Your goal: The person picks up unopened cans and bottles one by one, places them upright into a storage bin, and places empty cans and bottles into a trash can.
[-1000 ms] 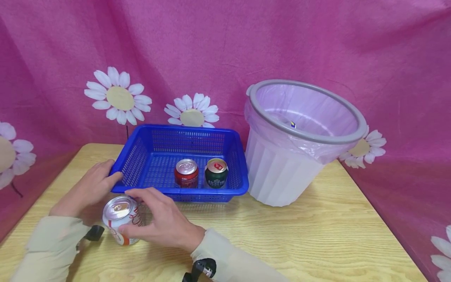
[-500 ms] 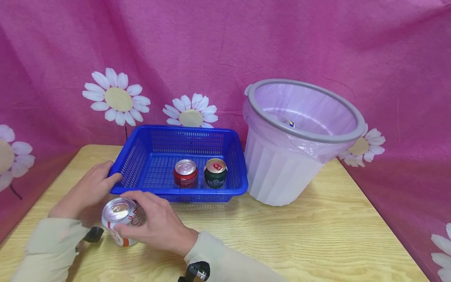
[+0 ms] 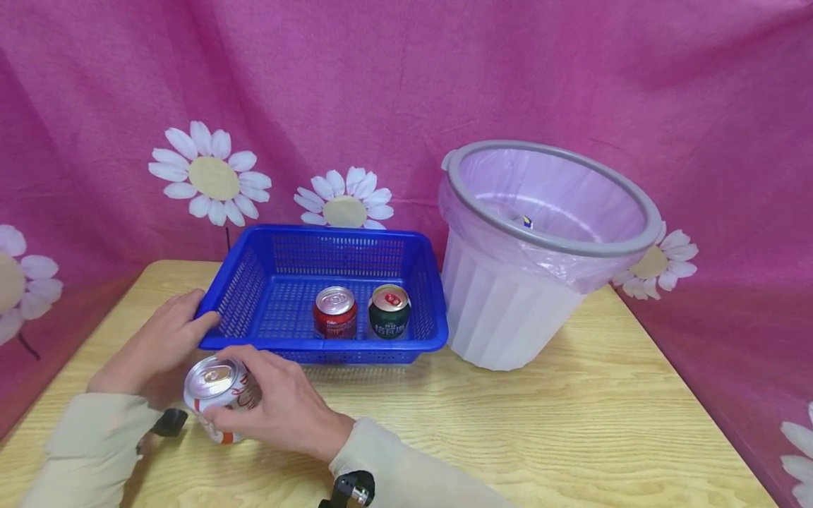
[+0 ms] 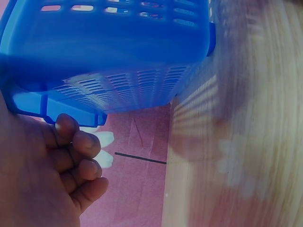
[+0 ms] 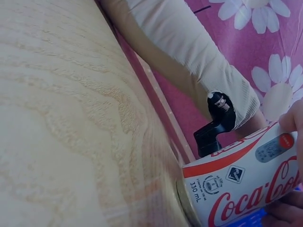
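Observation:
A white Coca-Cola can point(image 3: 240, 395) with red lettering stands on the table in front of the basket's left corner. My right hand point(image 3: 286, 409) grips it from the right, thumb on the near side and fingers round the far side. The right wrist view shows the can's printed side point(image 5: 241, 182) and its base close to the wood. At its left rim, a blue plastic basket point(image 3: 375, 345) is held by my left hand point(image 3: 161, 339), thumb over the edge. Below that rim, the left wrist view shows curled fingers point(image 4: 85, 144).
Inside the basket, a red Coke can point(image 3: 335, 317) and a dark green can point(image 3: 389, 317) stand upright near the front right. A white bin point(image 3: 508, 303) with a grey rim and a plastic liner stands right of the basket. Behind hangs a pink flowered cloth point(image 3: 406, 85).
My right hand has shifted slightly left and closed more snugly round the white can. The left hand and the basket have stayed in place.

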Demonstrator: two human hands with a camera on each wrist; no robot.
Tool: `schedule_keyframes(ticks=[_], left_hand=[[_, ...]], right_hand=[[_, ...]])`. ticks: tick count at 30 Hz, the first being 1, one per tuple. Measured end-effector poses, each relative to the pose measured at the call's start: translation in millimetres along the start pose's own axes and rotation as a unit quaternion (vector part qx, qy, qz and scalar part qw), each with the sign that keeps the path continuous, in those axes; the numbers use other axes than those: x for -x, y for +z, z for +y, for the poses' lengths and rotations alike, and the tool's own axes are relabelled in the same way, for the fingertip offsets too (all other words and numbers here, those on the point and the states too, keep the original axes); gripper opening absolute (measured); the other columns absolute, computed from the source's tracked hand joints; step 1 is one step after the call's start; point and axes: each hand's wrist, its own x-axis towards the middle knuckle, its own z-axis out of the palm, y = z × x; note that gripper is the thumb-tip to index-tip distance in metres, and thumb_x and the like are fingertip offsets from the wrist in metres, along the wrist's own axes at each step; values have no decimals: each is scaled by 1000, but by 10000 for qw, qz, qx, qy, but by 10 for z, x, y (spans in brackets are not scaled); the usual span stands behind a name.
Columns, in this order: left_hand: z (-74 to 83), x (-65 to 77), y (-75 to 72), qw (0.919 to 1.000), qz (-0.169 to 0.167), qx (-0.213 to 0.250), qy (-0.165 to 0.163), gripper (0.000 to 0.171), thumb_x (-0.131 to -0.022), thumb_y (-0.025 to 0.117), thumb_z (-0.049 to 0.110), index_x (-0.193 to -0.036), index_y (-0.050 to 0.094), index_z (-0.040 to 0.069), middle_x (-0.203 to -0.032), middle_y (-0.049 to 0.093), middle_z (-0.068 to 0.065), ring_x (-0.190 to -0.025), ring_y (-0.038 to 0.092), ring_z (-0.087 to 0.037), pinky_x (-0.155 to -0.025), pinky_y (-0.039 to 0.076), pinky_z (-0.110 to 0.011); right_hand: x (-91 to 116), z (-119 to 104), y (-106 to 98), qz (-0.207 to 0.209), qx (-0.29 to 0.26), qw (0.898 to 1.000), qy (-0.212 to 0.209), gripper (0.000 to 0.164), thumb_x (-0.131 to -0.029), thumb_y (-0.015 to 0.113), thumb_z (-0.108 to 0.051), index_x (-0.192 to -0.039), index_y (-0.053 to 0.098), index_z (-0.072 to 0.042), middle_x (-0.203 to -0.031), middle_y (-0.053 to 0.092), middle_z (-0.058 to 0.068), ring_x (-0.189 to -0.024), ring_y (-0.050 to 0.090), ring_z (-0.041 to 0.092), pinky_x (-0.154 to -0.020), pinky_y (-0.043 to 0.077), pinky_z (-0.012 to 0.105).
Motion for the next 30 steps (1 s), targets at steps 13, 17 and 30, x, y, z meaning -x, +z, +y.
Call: schedule_keyframes(ticks=[13, 17, 30], left_hand=[[-7, 0, 1, 9999, 89, -75, 96, 33, -100, 41, 27, -109, 53, -3, -95, 62, -19, -94, 55, -35, -81, 42, -49], [-7, -8, 9, 9998, 119, -71, 150, 31, -100, 42, 26, -107, 53, -2, -93, 62, -18, -91, 55, -33, -79, 41, -46], [6, 0, 10, 9997, 160, 23, 156, 28, -99, 43, 25, -105, 54, 0, -92, 62, -17, -90, 55, -31, -77, 41, -43]], right_hand=[[-39, 81, 98, -395, -319, 9987, -26, 82, -80, 75, -49, -146, 27, -42, -131, 58, -11, -119, 54, -4, -96, 43, 11], [-52, 96, 121, -476, -473, 9976, -144, 85, -79, 76, -48, -147, 26, -41, -135, 55, -12, -122, 52, -5, -98, 42, 11], [-114, 85, 207, -201, -721, 9972, 38, 87, -73, 81, -49, -143, 29, -47, -124, 61, -17, -113, 55, -10, -92, 42, 7]])
